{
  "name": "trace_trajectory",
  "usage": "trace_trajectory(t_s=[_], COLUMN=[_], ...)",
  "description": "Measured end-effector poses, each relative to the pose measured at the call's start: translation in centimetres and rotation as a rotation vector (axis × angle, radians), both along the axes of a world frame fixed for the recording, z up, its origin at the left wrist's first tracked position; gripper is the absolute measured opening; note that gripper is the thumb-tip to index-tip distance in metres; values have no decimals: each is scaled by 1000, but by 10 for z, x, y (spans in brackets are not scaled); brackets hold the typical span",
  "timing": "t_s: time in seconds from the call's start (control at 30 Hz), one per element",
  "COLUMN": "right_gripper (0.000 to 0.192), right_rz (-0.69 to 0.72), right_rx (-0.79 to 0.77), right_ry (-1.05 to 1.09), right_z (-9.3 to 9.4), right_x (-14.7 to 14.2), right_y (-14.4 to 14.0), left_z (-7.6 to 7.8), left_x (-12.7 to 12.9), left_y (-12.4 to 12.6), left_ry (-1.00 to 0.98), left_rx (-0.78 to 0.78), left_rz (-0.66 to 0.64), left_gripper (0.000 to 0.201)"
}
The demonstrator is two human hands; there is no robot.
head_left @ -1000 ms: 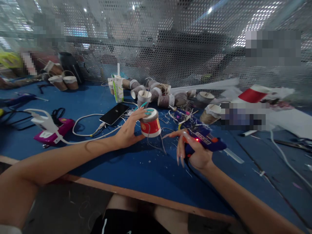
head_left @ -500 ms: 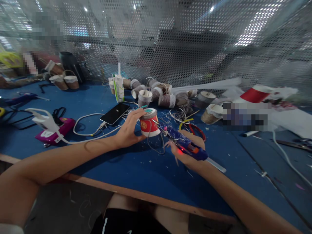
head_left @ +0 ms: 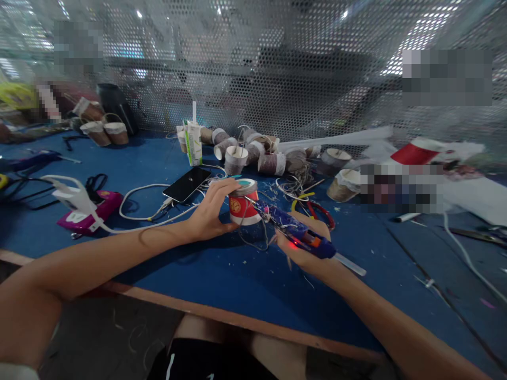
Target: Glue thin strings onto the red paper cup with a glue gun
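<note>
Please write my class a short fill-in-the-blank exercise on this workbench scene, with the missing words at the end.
1. A clear stick pokes out of the back of the ____ in the right hand.
2. The left hand is on a cup printed mainly in ____.
3. The phone lies on a table whose top is ____.
4. The cable plugged into the phone is ____.

Missing words: glue gun; red; blue; white.
</note>
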State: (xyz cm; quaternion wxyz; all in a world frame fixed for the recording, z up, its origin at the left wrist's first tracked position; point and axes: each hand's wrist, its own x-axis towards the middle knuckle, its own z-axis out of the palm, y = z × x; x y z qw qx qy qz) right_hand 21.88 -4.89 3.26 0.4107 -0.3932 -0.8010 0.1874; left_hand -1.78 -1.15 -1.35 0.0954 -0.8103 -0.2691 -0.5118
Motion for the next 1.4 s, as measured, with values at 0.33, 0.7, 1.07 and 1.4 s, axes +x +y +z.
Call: trace_trajectory(t_s=[0.33,0.7,1.07,1.4], right_gripper=[23,26,29,29], right_rz=[-45,-59,-126,-126], right_rx=[-17,-52,-92,-99], right_ry=[-10,-5,77,135], right_z=[-3,10,2,-2], right_x=[0,-2,0,2], right_y=[0,-1,3,8], left_z=[-1,0,-1,-1], left_x=[-1,-4,-3,-3], left_y=[0,1,1,1], left_ry=[1,-16,-44,-63], left_rx=[-19,-45,-43,-42], left_rz=[-4,-52,-39,-89], left_gripper=[75,78,76,76])
